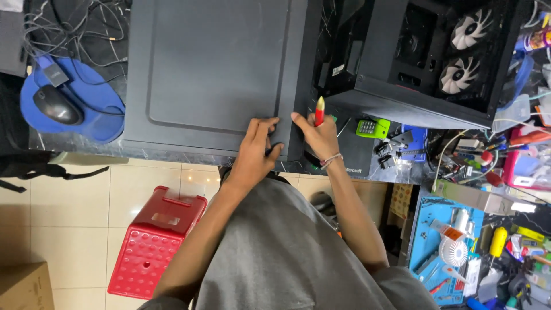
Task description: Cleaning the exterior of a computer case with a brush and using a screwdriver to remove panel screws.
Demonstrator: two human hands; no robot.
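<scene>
A large dark grey computer case side panel (212,69) lies flat on the black desk. My left hand (256,146) rests on the panel's near right corner, fingers curled over its edge. My right hand (317,133) sits just right of that corner and grips a screwdriver (319,110) with a red and cream handle that points away from me. A black open computer case (425,57) with two white fans (466,51) stands to the right of the panel.
A black mouse (57,106) lies on a blue pad (92,115) at left, with cables behind. A green calculator (372,127) and cluttered tools sit at right. Below are a red plastic stool (158,238), a blue mat (445,247) with parts, and a cardboard box (26,287).
</scene>
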